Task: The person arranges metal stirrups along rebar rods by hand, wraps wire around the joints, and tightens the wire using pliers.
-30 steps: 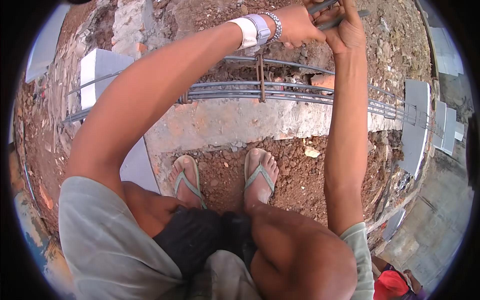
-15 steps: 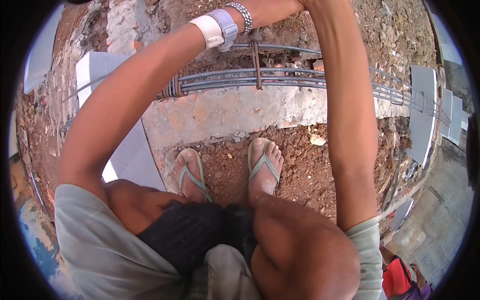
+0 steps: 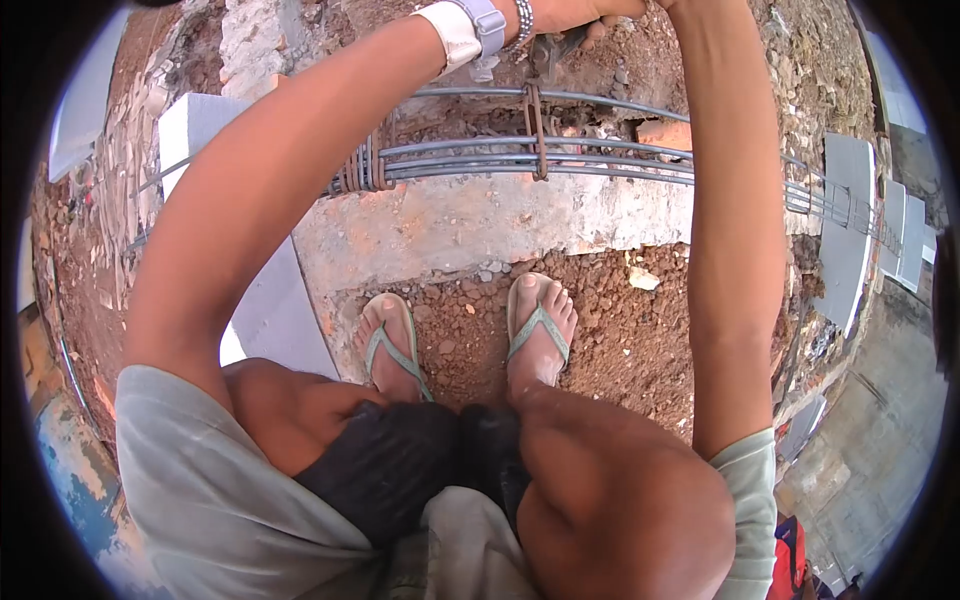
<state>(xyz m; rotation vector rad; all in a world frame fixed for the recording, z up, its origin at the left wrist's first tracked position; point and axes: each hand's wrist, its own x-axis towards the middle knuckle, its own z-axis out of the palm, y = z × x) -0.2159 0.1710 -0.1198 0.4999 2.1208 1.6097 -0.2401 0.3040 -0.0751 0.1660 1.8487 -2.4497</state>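
My left hand (image 3: 572, 12), with a pale wristwatch and a beaded bracelet at the wrist, is cut by the top edge. Its visible fingers curl down beside a dark metal piece (image 3: 548, 55), too little of which shows to name. My right forearm (image 3: 735, 200) reaches up to the same spot, but the fingers of that hand are hidden past the frame edge. Below both hands runs a cage of steel rebar (image 3: 450, 152), bound by a rusty stirrup (image 3: 537, 130). More stirrups (image 3: 368, 165) are bunched to its left.
Along the rebar lies a rough concrete ledge (image 3: 480, 220). My sandalled feet (image 3: 540, 325) stand on loose reddish soil (image 3: 460, 350). Light grey blocks (image 3: 280, 310) lie at the left, and a grey panel (image 3: 848, 220) stands at the right. Red cloth (image 3: 788, 560) shows at bottom right.
Both arms and the near scene have shifted slightly right in view. More of my left fingers and the dark metal piece beneath them now show at the top.
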